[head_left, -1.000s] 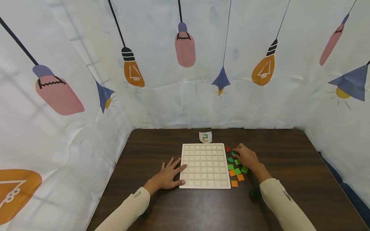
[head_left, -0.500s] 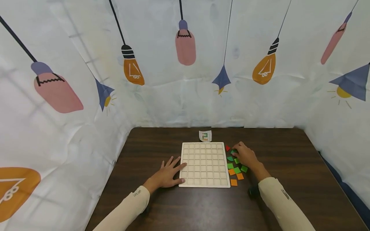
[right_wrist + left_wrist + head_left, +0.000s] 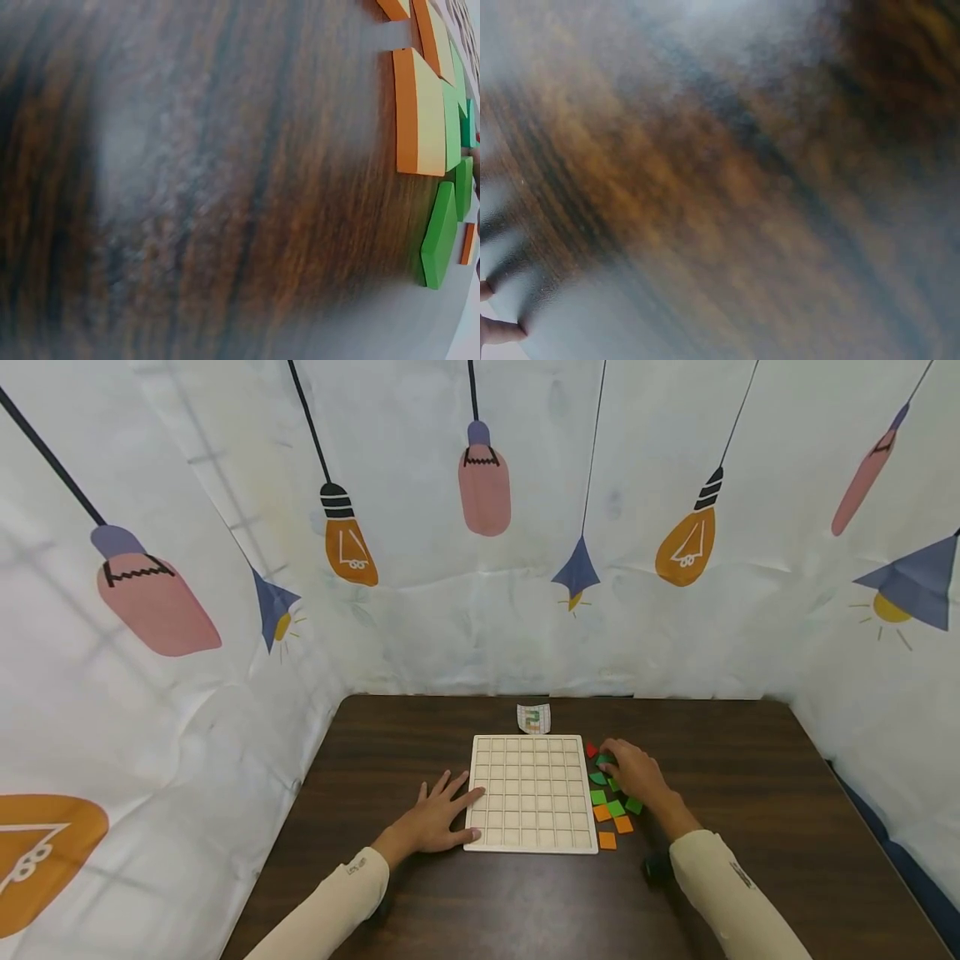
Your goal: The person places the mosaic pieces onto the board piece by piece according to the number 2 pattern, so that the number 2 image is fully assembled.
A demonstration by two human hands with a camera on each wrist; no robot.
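Note:
My left hand lies with spread fingers at the left edge of a pale wooden grid board, thumb and a fingertip on its rim. In the left wrist view only fingertips show at the lower left corner. On the board's right, my right hand has thumb and forefinger about a dark green piece, seemingly pinching it. Close by lie a red piece, a dark green rounded piece, several light green squares and several orange squares. The right fingers partly cover one green square.
A small printed card with a coloured grid pattern lies behind the board. All rests on a dark wooden table, enclosed by a white curtain printed with lamps. Orange tiles and a green tile appear in the right wrist view.
My right hand has shifted slightly to the left, its fingers staying at the dark green piece, which seems to shift a little too. The left hand has stayed on the board's edge.

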